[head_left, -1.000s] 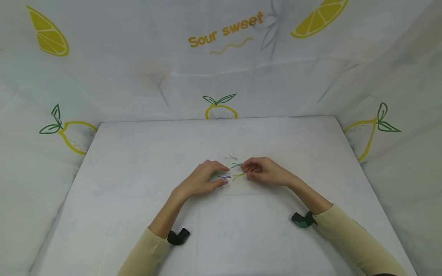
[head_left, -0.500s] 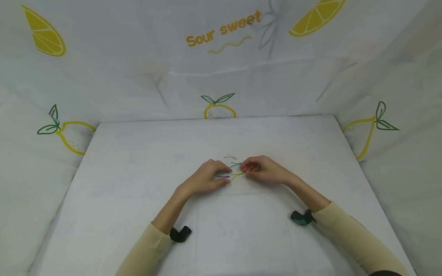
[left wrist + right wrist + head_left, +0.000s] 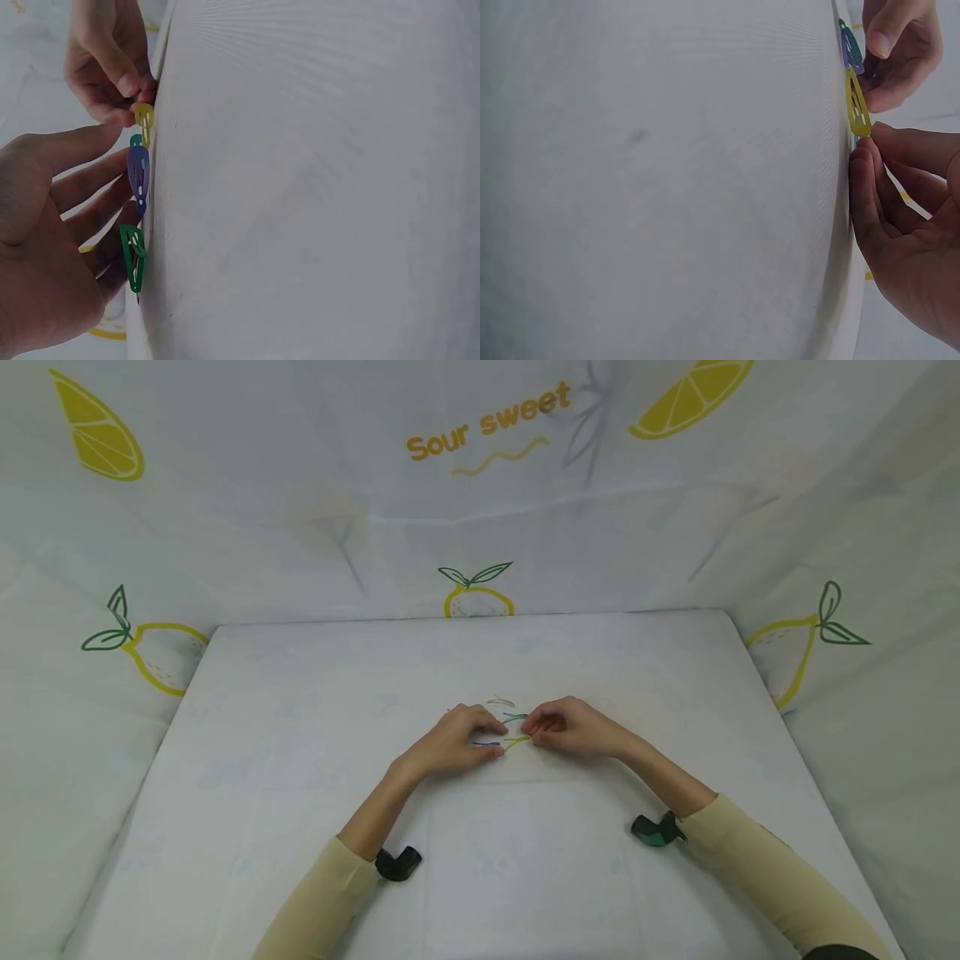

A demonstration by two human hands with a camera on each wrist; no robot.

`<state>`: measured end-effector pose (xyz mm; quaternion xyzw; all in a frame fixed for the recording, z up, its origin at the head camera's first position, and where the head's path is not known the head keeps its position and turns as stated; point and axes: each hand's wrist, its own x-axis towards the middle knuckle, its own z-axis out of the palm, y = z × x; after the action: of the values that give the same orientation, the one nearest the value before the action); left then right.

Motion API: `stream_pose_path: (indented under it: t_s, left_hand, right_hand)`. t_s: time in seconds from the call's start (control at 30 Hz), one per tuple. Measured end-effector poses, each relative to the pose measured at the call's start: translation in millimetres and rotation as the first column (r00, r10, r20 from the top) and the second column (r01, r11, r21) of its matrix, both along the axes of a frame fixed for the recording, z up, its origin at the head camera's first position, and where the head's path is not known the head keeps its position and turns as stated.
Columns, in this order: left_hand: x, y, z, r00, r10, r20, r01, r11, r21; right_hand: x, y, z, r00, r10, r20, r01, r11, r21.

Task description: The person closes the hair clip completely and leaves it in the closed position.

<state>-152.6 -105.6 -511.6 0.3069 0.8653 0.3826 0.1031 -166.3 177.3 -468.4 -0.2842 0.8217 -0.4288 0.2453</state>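
Observation:
Several snap hair clips lie on the white tabletop between the two hands. The right hand [image 3: 579,731] pinches the end of the yellow hair clip [image 3: 857,105] with its thumb and a fingertip. By the same fingers is a teal hair clip [image 3: 514,717], mostly covered in both wrist views. The left hand [image 3: 450,743] arches over the table, thumb and fingers apart, around the purple hair clip [image 3: 139,174] without visibly gripping it. A green hair clip [image 3: 133,259] sits under that palm, hidden from the head view. Farther back lies a pale beige clip [image 3: 501,702].
A white cloth covers the table [image 3: 525,860], and white curtains [image 3: 300,552] with lemon prints enclose its back and sides. Black wrist-worn devices [image 3: 399,864] sit at both sleeve cuffs.
The left hand has shifted slightly right, its thumb nearer the yellow hair clip. The right thumb has closed in on the yellow clip's end. The clips stay nearly in place.

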Motion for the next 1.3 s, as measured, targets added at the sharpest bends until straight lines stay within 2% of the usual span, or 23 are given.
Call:
stream_pose_path:
  t_s: [0.1,0.2,0.37,0.47,0.87,1.1,1.3]
  left_hand:
    - [1.3,2,2.6,1.0,0.02,0.005,-0.02,1.0,0.001]
    - [4.1,5,10.0,0.998,0.049,0.035,-0.049,0.999,0.001]
    - [7.7,13,27.1,0.993,0.092,0.068,-0.09,0.995,-0.035]
    - [9.2,16,32.9,0.99,0.118,0.078,-0.113,0.991,-0.065]
    - [8.7,24,32.3,0.978,0.184,0.098,-0.178,0.981,-0.072]
    - [10.3,28,34.4,0.973,0.206,0.104,-0.199,0.977,-0.076]
    - [10.0,29,31.4,0.97,0.222,0.096,-0.216,0.974,-0.067]
  right_hand:
    - [-1.0,-1,-0.9,1.0,0.002,0.003,-0.002,1.0,-0.002]
    - [-2.0,-1,-1.8,1.0,0.007,0.002,-0.007,1.0,-0.011]
    - [-3.2,-1,-2.0,1.0,0.006,-0.001,-0.006,1.0,-0.008]
    - [-3.4,-2,-1.0,1.0,0.0,0.0,0.0,1.0,-0.003]
    - [-7.2,-3,-2.0,0.999,-0.023,0.03,0.023,1.0,0.004]
    - [-11.2,-1,-2.6,0.998,-0.022,0.059,0.021,1.0,0.009]
    - [-13.4,1,-0.1,0.997,-0.021,0.076,0.02,1.0,0.008]
